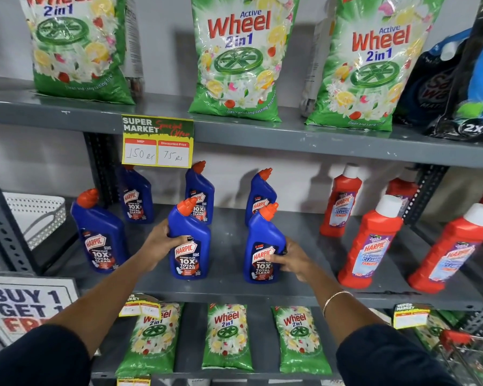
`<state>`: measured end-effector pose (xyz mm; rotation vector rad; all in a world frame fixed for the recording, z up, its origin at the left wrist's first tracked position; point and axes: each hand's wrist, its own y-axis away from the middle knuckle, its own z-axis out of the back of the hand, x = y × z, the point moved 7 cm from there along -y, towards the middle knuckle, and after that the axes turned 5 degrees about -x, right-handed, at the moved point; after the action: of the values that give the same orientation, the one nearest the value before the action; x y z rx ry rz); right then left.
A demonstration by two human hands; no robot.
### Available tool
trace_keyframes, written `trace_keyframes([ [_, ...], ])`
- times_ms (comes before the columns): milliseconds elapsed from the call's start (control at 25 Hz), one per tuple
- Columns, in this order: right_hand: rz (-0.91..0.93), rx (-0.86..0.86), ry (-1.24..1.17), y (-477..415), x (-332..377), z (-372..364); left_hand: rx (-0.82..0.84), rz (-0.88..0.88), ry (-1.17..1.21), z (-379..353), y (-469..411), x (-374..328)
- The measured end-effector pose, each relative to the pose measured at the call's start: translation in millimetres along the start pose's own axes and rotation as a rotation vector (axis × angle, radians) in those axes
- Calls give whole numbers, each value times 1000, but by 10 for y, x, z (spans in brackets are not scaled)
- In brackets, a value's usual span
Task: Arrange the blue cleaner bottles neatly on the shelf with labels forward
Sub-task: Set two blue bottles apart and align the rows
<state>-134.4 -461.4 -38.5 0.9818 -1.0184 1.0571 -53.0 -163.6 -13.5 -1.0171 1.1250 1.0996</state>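
Observation:
Several blue cleaner bottles with orange caps stand on the grey middle shelf (229, 285), labels facing me. My left hand (161, 243) grips the front middle bottle (189, 240) from its left side. My right hand (290, 259) holds the front right bottle (262, 246) from its right side. Both bottles stand upright on the shelf. A third front bottle (99, 232) stands alone to the left. Three more blue bottles stand in the back row, at left (137, 199), middle (200, 195) and right (260, 195).
Red cleaner bottles (370, 240) stand on the same shelf to the right. A price tag (157, 142) hangs from the upper shelf edge. Green detergent bags (237, 59) fill the shelves above and below. A white basket (34, 215) sits far left; a promotional sign (25, 305) leans lower left.

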Motion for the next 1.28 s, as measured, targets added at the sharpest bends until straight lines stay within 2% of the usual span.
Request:
trace_keyframes([
  [680,-11,-21,30,36,30,-3,18,24,-5,-63,135,-81],
  [880,2,-110,18,159,-51,-2,0,59,-34,-28,191,-36],
  [960,25,-259,41,270,-85,48,-133,5,-152,99,277,-49],
  [1040,72,-492,112,439,-53,86,-367,-143,-316,366,422,-117],
  [1120,113,-714,299,644,13,9,-589,-294,-538,656,627,-162],
  [1200,157,-808,470,788,143,-282,-737,-346,-643,1023,742,-157],
  [1280,192,-756,467,729,279,-727,-776,-292,-553,1528,595,-3],
])
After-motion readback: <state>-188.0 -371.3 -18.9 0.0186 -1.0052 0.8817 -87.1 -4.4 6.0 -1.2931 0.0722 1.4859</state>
